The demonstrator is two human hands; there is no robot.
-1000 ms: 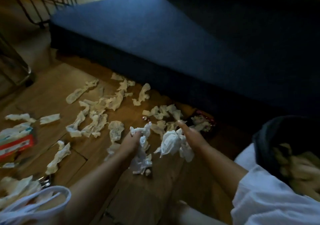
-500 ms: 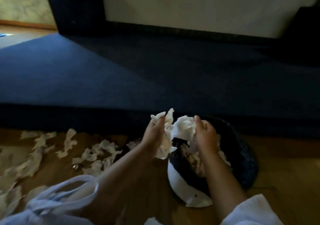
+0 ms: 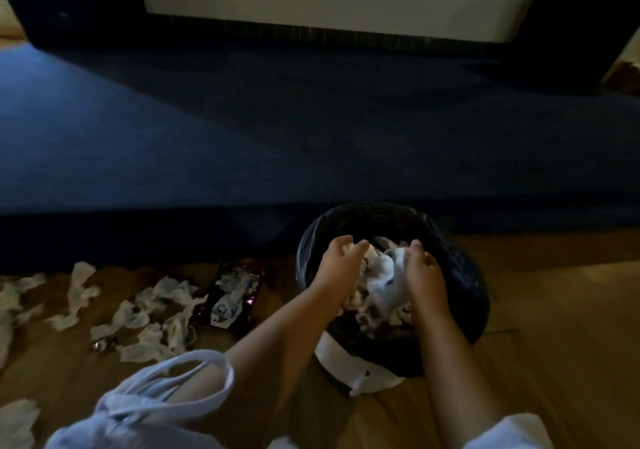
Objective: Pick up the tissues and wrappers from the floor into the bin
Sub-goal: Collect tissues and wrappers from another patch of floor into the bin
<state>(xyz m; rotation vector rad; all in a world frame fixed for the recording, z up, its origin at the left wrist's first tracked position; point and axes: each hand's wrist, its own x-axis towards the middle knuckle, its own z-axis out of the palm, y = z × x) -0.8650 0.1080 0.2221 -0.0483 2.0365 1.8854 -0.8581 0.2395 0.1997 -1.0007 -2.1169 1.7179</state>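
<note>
Bin (image 3: 465, 286), black liner, white base: on wood floor (image 3: 554, 327), sofa (image 3: 242, 130) edge at its 12 o'clock.
Wad (image 3: 384, 272) of tissue: inside bin, atop fill, between both hands.
Left hand (image 3: 341, 265): over bin mouth, 9 o'clock side of wad, fingers loosely bent, touching it.
Right hand (image 3: 424, 275): 3 o'clock side, fingers curved against wad.
Grip, either hand: clamped or merely pressing, cannot tell.
Wrapper (image 3: 235, 299), dark: on floor near bin, 9 o'clock.
Tissues (image 3: 152, 310), loose: scattered farther out, 9 o'clock.
Bag (image 3: 138, 414), white: 7 o'clock, beside left forearm.
</note>
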